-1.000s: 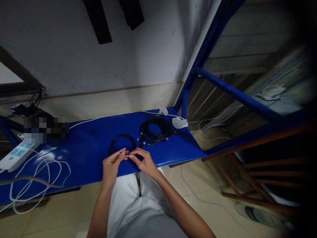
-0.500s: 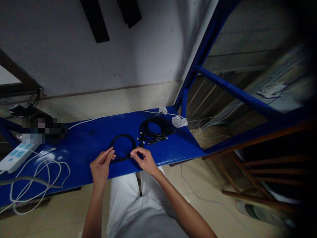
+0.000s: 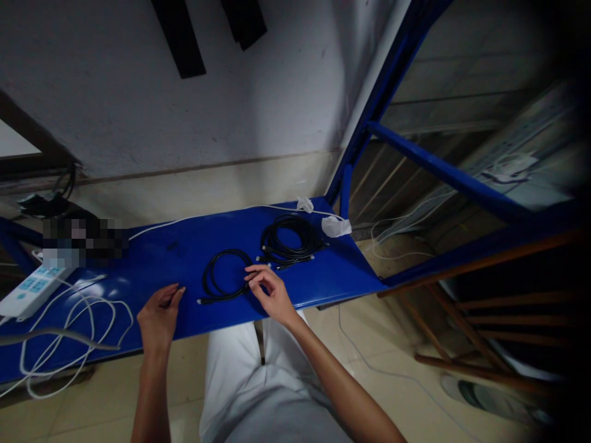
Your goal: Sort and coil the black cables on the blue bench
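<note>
A coiled black cable lies on the blue table, its loops slightly spread. One plug end points left at the front of the coil. My right hand is at the coil's right side, thumb and fingers closed around the cable there; the fingers partly hide the grip. My left hand is off the cable, left of the plug end, above the table's front edge. Its fingers are bent with a small gap at the thumb, and I see nothing held. Behind my right hand rests a thicker bundle of coiled black cables with several plugs.
A white power strip and tangled white cables occupy the table's left end. Crumpled white pieces lie at the right back, beside a thin white cord. A blue metal frame rises on the right, near a wooden chair.
My left hand has let go of the coil and moved left and slightly down. The coil has loosened, with its left plug end now exposed. My right hand stays at its right side.
</note>
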A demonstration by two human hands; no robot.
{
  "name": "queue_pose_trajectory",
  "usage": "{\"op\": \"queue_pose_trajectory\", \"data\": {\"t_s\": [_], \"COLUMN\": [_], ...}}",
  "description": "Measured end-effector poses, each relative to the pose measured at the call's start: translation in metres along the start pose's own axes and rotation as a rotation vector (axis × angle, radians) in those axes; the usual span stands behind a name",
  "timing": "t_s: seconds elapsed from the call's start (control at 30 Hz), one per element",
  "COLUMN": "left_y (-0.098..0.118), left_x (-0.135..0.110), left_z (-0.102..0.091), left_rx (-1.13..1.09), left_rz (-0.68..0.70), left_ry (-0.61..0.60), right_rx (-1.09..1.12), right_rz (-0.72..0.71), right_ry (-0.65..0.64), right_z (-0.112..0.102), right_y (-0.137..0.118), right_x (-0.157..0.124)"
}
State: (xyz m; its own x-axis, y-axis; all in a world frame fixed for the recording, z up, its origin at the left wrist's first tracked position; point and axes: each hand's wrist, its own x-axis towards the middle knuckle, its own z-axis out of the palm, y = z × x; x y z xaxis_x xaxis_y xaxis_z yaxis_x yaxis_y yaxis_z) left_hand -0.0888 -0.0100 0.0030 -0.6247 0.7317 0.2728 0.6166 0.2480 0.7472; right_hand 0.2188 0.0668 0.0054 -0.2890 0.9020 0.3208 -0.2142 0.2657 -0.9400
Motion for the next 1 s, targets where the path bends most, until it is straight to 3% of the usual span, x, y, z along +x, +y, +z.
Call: {"op": "queue_pose_trajectory", "data": {"t_s": [0.17,0.5,0.7,1.0], "left_y": [-0.007,-0.014,-0.014,-0.018], "left_x": [0.002,0.003,0.010,0.011], "left_z": [0.000,0.001,-0.001,0.001], "left_rx": [-0.006,-0.051,0.083,0.181], "left_rz": [-0.024,-0.093,0.107,0.226], "left_ry": [-0.016,-0.035,0.010,-0.035], "right_rx": [0.028,0.015,0.040,0.019], "right_rz": [0.014,0.144,0.185,0.181], "right_ry": [-0.027,0.063,0.086,0.072], "right_z": [-0.001,-0.001,0.001,0.001], "right_y": [0.000,0.009,0.014,0.010], "right_x": [-0.001,0.000,0.000,0.000]}}
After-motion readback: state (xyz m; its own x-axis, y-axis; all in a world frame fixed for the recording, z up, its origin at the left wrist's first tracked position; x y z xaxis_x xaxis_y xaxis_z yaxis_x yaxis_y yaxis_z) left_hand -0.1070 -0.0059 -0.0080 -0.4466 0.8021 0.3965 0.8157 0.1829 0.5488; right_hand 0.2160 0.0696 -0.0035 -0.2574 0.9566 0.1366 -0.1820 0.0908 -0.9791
